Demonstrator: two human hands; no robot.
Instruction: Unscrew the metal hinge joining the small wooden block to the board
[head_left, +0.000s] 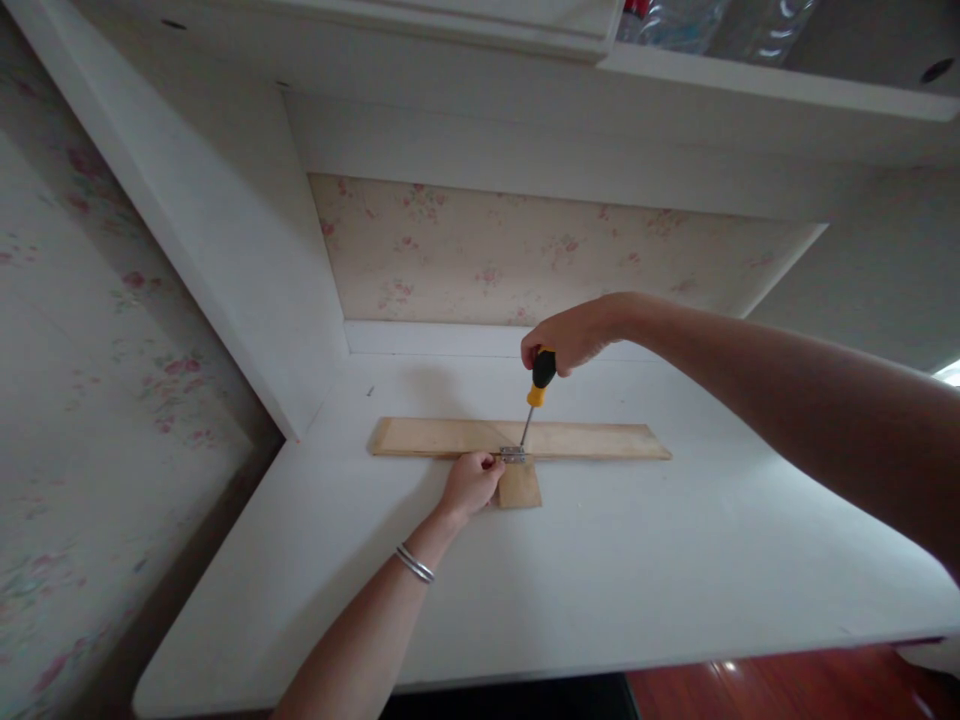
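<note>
A long flat wooden board (585,440) lies across the white desk (637,580), with a small wooden piece (521,487) butted against its near edge. A small metal hinge (513,455) bridges the two. My right hand (566,335) grips the black-and-yellow handle of a screwdriver (536,388), held nearly upright with its tip on the hinge. My left hand (471,482), a silver bangle on its wrist, rests on the desk with fingertips pinching the hinge's left side and the small piece.
The desk sits in a white alcove with floral wallpaper (525,255) behind and a white side panel (247,260) on the left. A shelf overhead holds plastic bottles (675,20). Red-brown floor (787,685) shows below the desk's front edge.
</note>
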